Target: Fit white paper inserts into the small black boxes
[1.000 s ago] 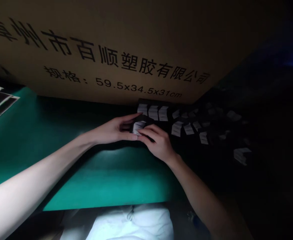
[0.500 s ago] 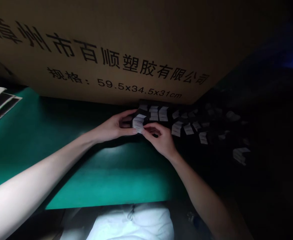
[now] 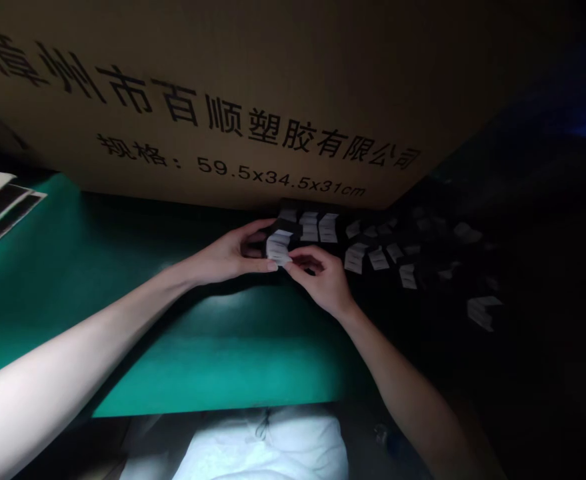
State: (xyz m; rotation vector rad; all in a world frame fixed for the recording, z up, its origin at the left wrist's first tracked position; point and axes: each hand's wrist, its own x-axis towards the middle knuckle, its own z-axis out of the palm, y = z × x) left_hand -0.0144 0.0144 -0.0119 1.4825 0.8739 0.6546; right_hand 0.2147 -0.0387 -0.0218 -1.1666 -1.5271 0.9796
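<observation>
L hand (image 3: pixel 233 257) grips dark piece (image 3: pixel 294 231) w/ creased white paper-like strip (image 3: pixel 278 249); R hand (image 3: pixel 331 281) pinches its edge — apparently unfinished; similar dark-and-white pcs (image 3: pixel 328 229) nearby — status unclear.

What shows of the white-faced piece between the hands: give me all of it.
The white-faced piece is small, its pale face looking papery, bent in steps and crossed by faint dark lines. A dark part shows at its upper right edge. It sits tilted, pale face toward the camera, in front of the cardboard box. The left hand holds it from the left, thumb at the lower edge; the right hand pinches its lower right corner. Any print is too dim to read.
</observation>
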